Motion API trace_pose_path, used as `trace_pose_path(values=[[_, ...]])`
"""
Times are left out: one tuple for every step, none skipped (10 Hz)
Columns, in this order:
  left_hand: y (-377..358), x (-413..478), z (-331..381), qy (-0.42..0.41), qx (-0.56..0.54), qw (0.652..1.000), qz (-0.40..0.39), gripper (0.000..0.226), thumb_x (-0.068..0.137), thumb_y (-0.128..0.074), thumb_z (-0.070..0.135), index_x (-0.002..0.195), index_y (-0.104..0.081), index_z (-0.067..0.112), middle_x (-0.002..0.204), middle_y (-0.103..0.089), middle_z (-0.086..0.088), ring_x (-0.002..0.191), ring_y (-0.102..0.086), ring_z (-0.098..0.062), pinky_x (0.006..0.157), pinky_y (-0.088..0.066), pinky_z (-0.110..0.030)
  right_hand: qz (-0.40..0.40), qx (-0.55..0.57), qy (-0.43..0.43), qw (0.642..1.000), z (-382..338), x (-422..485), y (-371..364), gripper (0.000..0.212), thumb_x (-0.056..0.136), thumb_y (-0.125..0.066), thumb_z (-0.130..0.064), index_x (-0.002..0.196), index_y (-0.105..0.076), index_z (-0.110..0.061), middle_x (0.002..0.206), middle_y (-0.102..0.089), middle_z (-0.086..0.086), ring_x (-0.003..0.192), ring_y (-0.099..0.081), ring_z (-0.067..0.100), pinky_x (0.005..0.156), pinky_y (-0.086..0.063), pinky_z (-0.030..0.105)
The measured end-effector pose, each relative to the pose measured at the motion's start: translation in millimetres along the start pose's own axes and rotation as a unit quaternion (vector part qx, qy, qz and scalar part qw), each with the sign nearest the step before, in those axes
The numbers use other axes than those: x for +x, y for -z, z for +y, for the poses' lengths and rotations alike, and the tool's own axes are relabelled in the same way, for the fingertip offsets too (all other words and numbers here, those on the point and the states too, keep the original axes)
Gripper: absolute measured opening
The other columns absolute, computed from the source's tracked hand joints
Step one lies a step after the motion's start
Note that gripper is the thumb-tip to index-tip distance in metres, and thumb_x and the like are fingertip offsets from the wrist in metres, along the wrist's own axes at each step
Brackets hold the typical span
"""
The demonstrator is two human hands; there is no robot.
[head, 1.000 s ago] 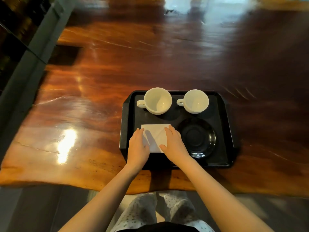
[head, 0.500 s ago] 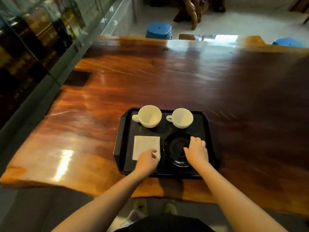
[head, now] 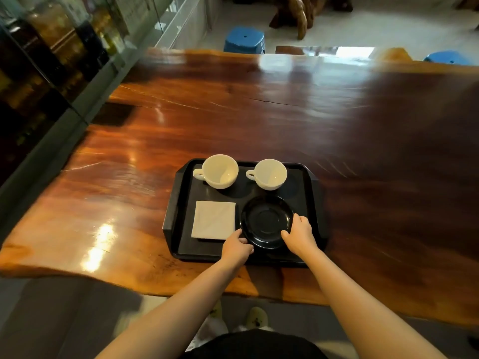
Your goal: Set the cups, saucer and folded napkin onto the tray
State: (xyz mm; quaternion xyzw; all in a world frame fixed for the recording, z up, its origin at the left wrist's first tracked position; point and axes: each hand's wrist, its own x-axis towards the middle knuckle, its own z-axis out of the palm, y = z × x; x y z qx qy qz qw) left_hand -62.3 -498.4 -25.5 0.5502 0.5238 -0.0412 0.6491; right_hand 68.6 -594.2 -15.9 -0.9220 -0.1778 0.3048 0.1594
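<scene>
Glossy wood table (head: 233, 120), tray (head: 178, 203) near its edge. My left hand (head: 237, 248) and right hand (head: 299, 235) grip the saucer (head: 267, 221) rim. A nudge could knock the cups (head: 220, 171) or napkin (head: 213, 220).

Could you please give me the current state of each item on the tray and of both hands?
Left cup: upright, empty, on tray.
Right cup: upright, empty, on tray.
Napkin: folded, flat on tray.
Saucer: flat on tray, empty.
Left hand: touching saucer's near-left rim.
Right hand: touching saucer's right rim.
</scene>
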Motion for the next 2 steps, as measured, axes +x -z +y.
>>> trace_pose_path(values=[[-2.3, -2.3, -1.7, -0.002, 0.007, 1.0, -0.009, 0.069, 0.086, -0.056, -0.006, 0.146, -0.027, 0.01, 0.104, -0.064, -0.008, 0.101, -0.065, -0.023, 0.092, -0.054, -0.035, -0.011, -0.004, 0.008, 1.0, 3.4, -1.2, 1.3, 0.068, 0.093, -0.055, -0.02, 0.147, -0.017, -0.005, 0.152, -0.024, 0.014, 0.139, -0.029, 0.028, 0.109, -0.036, 0.037], [4.1, -4.6, 3.2, -0.013, 0.077, 0.997, -0.009, 0.05, 0.085, -0.052, -0.002, 0.133, -0.048, 0.01, 0.086, -0.065, -0.007, 0.094, -0.066, -0.026, 0.089, -0.055, -0.038, -0.027, -0.013, 0.01, 0.999, 3.1, -2.0, 8.9, 0.067, 0.093, -0.054, -0.023, 0.147, -0.018, -0.006, 0.152, -0.024, 0.014, 0.138, -0.03, 0.03, 0.106, -0.037, 0.037]])
